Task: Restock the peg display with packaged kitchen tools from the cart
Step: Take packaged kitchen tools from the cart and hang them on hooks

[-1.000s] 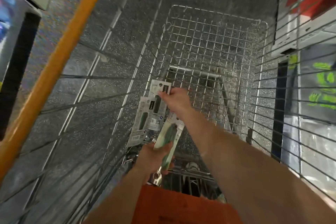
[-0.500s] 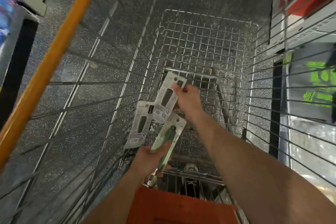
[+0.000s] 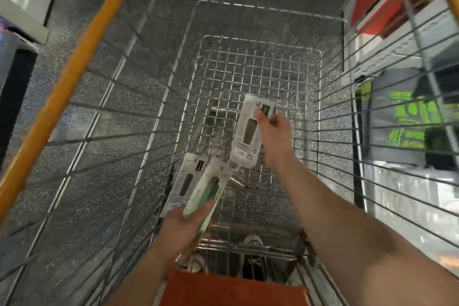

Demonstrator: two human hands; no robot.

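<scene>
Far left, outside the basket: a white shelf unit, blurred, contents not readable. Next, an orange rail running diagonally along the top of the near left side of the wire cart, with speckled floor showing through the wires. Inside the cart, low against its left wall: one grey card pack with a dark-handled tool, lying tilted, its lower end near the left hand; whether the hand touches it cannot be told. Just beside it, overlapping its right edge: one green-handled tool pack, raised off the cart bottom and gripped at its lower end by the left hand, fingers curled round the card, thumb across the front. Centre, above the wire grid bottom: a second grey pack, also a dark-handled tool, hanging clear of the wires, pinched near its upper right edge by the right hand, thumb on the printed face, other fingers behind. Near edge of the cart: a red flap lying over the wires, and a pair of shoes visible on the floor below. Right, outside the basket: red and white boxes on shelving, and lower down a dark pack with green print, lettering too blurred to read.
</scene>
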